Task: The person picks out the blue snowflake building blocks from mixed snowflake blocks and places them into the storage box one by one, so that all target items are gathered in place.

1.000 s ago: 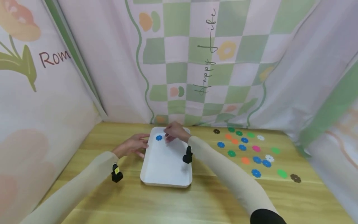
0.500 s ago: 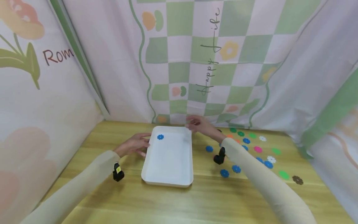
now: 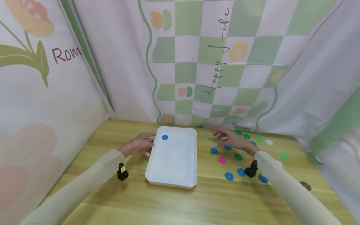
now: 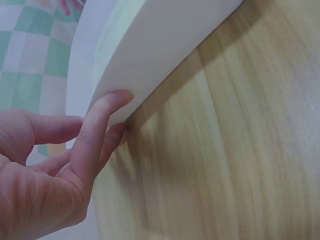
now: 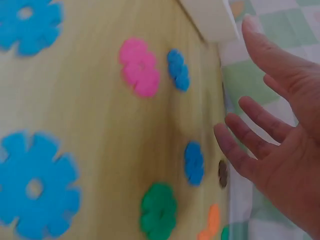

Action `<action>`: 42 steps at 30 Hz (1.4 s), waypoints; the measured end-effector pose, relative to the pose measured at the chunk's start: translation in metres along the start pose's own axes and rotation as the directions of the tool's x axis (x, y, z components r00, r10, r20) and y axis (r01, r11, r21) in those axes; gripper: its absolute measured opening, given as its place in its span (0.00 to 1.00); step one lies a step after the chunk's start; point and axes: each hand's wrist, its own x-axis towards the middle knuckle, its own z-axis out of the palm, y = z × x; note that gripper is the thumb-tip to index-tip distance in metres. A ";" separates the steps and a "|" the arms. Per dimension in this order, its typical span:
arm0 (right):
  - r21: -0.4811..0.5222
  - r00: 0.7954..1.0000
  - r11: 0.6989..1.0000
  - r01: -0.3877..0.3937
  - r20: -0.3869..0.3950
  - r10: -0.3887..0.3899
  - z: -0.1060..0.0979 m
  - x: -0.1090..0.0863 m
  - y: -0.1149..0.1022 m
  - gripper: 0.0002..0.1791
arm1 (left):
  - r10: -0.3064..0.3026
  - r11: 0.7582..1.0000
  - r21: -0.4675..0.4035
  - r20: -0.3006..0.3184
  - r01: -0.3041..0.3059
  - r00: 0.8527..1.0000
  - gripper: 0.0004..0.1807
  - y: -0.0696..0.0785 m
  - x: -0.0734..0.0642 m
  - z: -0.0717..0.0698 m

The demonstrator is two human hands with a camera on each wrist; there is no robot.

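A white tray (image 3: 174, 159) lies on the wooden table, with one blue flower-shaped disc (image 3: 165, 137) inside near its far left corner. My left hand (image 3: 140, 143) is at the tray's left side; in the left wrist view its fingertips touch the outer wall (image 4: 155, 45). To the right of the tray, my right hand (image 3: 232, 139) hovers above scattered flower discs, fingers spread and holding nothing. Below it in the right wrist view are a pink disc (image 5: 140, 67), a green disc (image 5: 159, 212) and several blue discs (image 5: 37, 185).
More discs lie farther right, among them a white one (image 3: 269, 142), a light green one (image 3: 283, 155) and a brown one (image 3: 305, 186). My right forearm covers part of the group. A checkered curtain (image 3: 187, 78) hangs along the table's back edge.
My right hand has moved off the tray to the right, over the discs, and its fingers have spread. My left hand stays by the tray. The head view has shifted slightly.
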 end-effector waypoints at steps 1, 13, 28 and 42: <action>0.000 1.000 1.000 -0.007 0.000 0.007 -0.001 -0.004 0.003 0.38 | -0.003 1.000 -0.006 0.001 0.003 1.000 0.38 0.000 0.000 0.000; -0.064 0.999 0.997 -0.036 -0.018 0.035 0.006 -0.022 0.027 0.36 | -0.018 1.000 0.011 -0.019 0.018 1.000 0.36 0.003 -0.002 0.000; -0.054 0.990 0.990 -0.129 -0.064 0.126 0.017 -0.016 0.027 0.34 | -0.020 1.000 -0.006 -0.007 0.020 1.000 0.37 -0.003 0.002 -0.003; -0.024 0.993 0.995 -0.101 -0.060 0.099 0.025 -0.013 0.037 0.22 | -0.018 0.999 -0.036 0.004 0.018 1.000 0.37 -0.003 0.001 0.000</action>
